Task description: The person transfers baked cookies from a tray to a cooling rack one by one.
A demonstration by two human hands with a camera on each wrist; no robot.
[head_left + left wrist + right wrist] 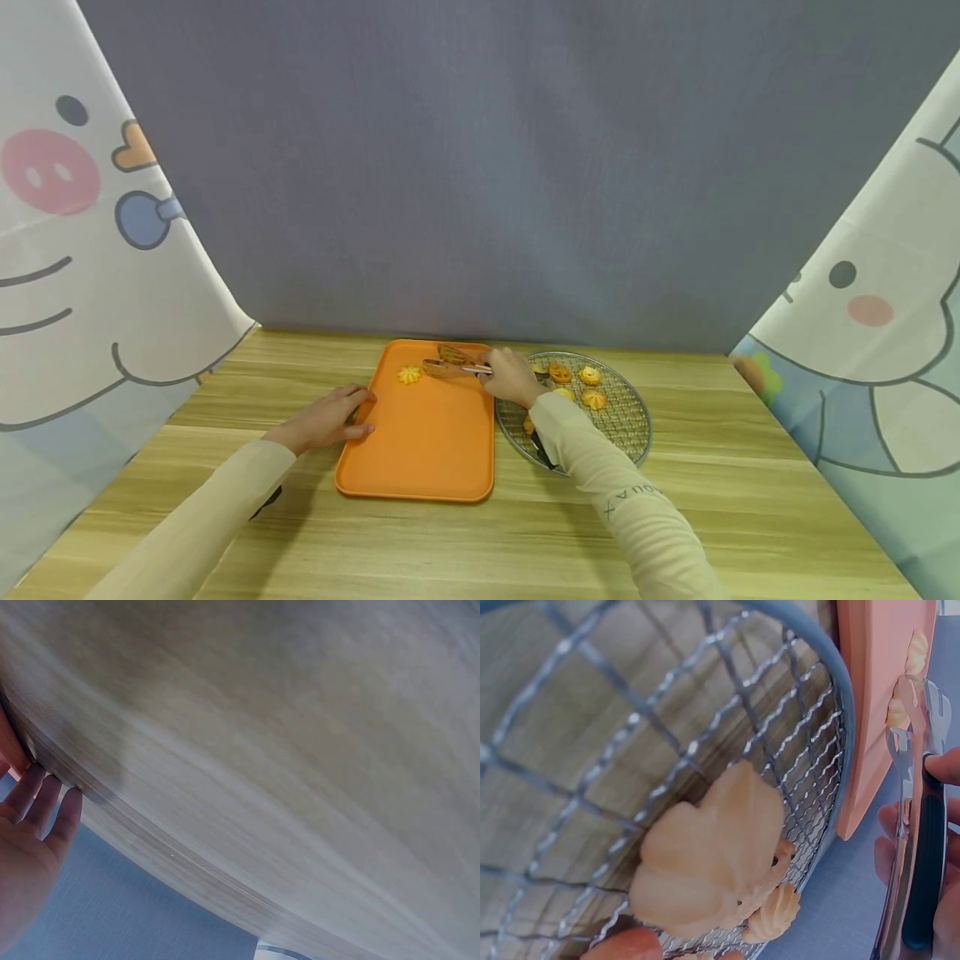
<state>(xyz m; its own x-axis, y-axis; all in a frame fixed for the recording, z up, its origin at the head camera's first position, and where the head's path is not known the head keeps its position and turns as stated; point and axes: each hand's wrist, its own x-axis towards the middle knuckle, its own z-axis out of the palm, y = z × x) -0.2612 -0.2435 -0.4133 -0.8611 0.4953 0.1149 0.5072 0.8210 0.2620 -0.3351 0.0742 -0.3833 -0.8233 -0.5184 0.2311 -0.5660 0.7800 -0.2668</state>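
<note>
Orange tray point(420, 454) has approx. 2 cookies point(409, 375), several left on wire rack point(628, 417); prob. early stage. R hand point(512, 379): grip clamped on tongs point(472, 369) over tray; L hand point(318, 423): fingers apart at tray's edge.

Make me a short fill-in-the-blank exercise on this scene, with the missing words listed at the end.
1. The right hand grips a pair of ____.
2. The colour of the rectangular tray is ____.
3. In the head view, the left hand is at the tray's ____ edge.
4. In the head view, the wire rack bearing several cookies lies to the ____ of the tray.

Missing words: tongs; orange; left; right.
</note>
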